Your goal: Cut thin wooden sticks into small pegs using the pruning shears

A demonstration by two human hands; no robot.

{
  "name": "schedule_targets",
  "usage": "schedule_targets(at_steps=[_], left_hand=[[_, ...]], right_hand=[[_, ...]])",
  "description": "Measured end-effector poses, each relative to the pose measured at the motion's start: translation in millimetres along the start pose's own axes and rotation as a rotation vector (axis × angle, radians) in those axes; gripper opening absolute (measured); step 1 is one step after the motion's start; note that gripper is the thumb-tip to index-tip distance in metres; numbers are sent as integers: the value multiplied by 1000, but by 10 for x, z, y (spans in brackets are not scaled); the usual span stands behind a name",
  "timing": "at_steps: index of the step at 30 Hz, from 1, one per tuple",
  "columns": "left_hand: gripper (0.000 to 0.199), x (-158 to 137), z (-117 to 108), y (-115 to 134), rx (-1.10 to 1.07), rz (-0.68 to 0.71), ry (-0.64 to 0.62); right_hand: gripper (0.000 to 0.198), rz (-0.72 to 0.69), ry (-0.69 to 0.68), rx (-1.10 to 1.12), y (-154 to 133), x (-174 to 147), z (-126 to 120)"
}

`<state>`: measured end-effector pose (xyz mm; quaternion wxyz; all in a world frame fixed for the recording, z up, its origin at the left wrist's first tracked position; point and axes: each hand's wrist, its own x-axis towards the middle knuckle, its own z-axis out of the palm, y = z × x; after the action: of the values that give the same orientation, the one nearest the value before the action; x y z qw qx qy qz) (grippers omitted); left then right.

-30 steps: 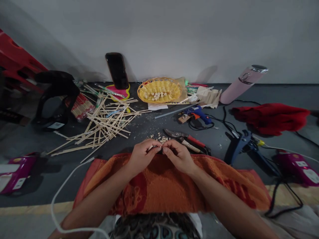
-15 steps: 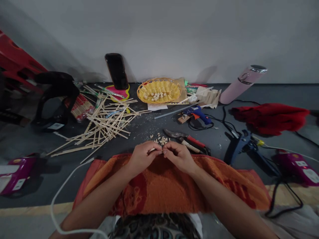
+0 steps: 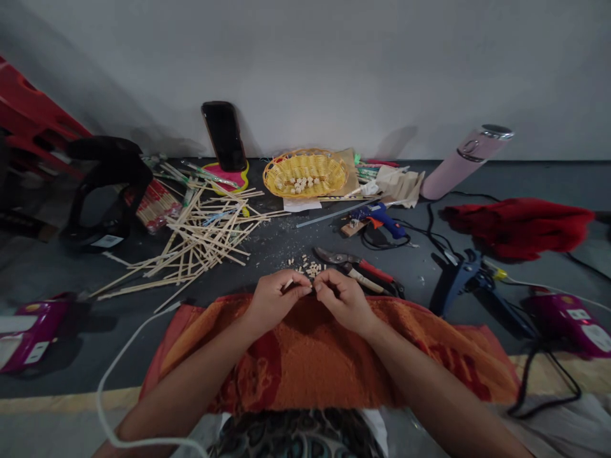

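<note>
The left hand [image 3: 274,297] pinches a short pale stick [image 3: 287,284] between thumb and fingers above an orange towel [image 3: 324,362], which spreads toward six o'clock. The right hand [image 3: 347,304] meets it at the fingertips, thumb and forefinger drawn together, though I can't tell what they grip. Just past them, at twelve, cut wooden bits [image 3: 312,269] lie on the dark desk [image 3: 415,270]; red-handled pruners [image 3: 337,257] rest at two. A yellow basket [image 3: 308,166] sits farther out at twelve, and long sticks [image 3: 205,236] sprawl at ten.
</note>
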<state>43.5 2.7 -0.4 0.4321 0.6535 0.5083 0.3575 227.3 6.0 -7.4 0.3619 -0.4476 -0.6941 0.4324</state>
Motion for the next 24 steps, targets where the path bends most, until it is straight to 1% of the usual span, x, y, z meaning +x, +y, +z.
schedule_targets(at_steps=[2, 3, 6, 10, 12, 16, 18, 21, 24], left_hand=[[8, 7, -6, -10, -42, -30, 1], [9, 11, -8, -14, -61, -38, 2], [11, 18, -5, -28, -145, -60, 1], [21, 16, 20, -51, -284, -120, -37], [24, 16, 25, -50, -314, -135, -46], [35, 26, -23, 9, -249, -118, -43], [31, 35, -69, 50, -177, -60, -23], [33, 50, -131, 76, -86, -4, 8], [32, 63, -154, 47, -28, 12, 39]], right_hand=[[21, 20, 22, 12, 2, -4, -19], [22, 22, 34, 22, 2, -7, -26], [11, -20, 53, 48, -7, -10, -28], [12, -111, -3, 50, -22, 2, -10], [10, -100, 0, 46, -16, 11, -11], [16, 46, 55, 87, 10, 19, -34], [19, 82, 67, 98, 19, 20, -49], [18, 42, 95, 4, 35, 30, -72], [14, -59, 124, -163, 84, 51, -86]])
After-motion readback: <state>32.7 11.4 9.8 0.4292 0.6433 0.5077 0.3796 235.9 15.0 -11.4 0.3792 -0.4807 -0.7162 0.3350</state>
